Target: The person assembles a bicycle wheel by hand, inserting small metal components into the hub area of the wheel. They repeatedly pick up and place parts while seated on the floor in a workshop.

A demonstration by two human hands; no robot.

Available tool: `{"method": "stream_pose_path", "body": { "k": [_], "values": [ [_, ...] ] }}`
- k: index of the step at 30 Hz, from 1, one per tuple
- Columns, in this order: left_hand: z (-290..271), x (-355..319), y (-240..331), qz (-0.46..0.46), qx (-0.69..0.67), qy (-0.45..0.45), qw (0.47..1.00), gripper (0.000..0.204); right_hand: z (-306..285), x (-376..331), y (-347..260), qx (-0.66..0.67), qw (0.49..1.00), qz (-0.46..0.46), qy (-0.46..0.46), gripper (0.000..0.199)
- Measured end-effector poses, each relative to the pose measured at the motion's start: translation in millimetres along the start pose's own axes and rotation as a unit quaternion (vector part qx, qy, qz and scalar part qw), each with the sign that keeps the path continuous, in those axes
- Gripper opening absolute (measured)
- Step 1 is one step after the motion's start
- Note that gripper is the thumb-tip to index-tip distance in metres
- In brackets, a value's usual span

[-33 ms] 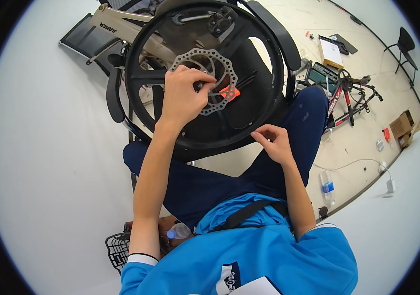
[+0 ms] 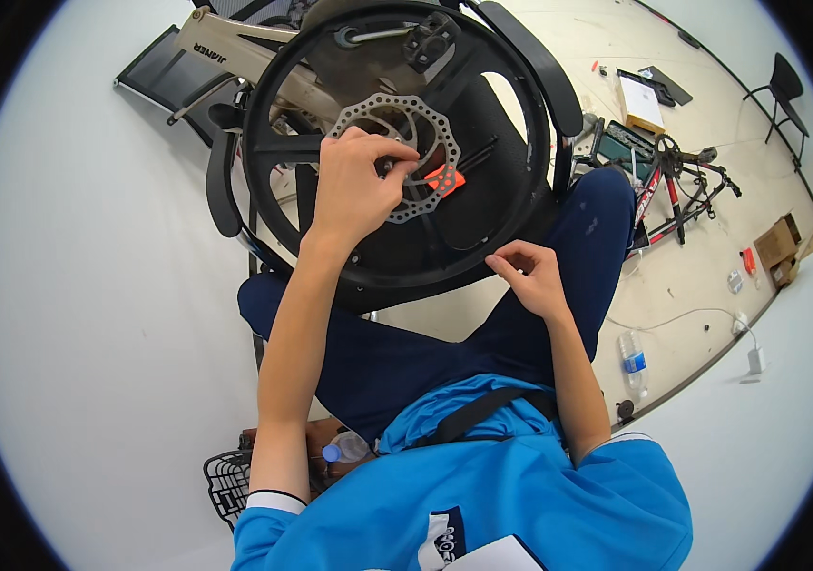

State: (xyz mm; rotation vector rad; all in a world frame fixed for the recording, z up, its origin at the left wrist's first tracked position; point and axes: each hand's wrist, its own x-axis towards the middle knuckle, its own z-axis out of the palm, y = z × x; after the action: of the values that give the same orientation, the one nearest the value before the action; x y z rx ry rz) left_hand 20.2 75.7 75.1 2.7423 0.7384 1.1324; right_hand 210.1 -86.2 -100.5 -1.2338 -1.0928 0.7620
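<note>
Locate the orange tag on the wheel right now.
In the head view, the orange tag sits at the right edge of the brake disc rotor on the black wheel, just right of the left hand fingertips.

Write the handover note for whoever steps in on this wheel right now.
Left hand: fingertips pinched at the hub, at the centre of the brake disc; what they grip is hidden.
Right hand: fingers curled, resting by the rim at the lower right; anything in it is too small to tell.
Wheel: black, propped upright against the knees, disc side facing you. Orange tab sits on the disc.
Done: disc sits on the hub.
Left: cannot tell whether it is fastened; check at the hub.
</note>
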Motion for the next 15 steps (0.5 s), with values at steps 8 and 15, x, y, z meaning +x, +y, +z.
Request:
{"method": "stream_pose_path", "body": {
  "k": [8, 15],
  "values": [
    [1.8, 13.1, 0.2, -0.035, -0.005, -0.026, 0.999, 0.009, 0.9, 0.0, 2.7, -0.003, 1.0, -0.008, 0.002, 0.013],
    [-4.9, 19.4, 3.1, 0.004, 0.048, -0.073, 0.996, 0.008, -0.3, -0.8, -1.5, 0.007, 1.0, 0.002, 0.0, 0.014]
  ]
}}
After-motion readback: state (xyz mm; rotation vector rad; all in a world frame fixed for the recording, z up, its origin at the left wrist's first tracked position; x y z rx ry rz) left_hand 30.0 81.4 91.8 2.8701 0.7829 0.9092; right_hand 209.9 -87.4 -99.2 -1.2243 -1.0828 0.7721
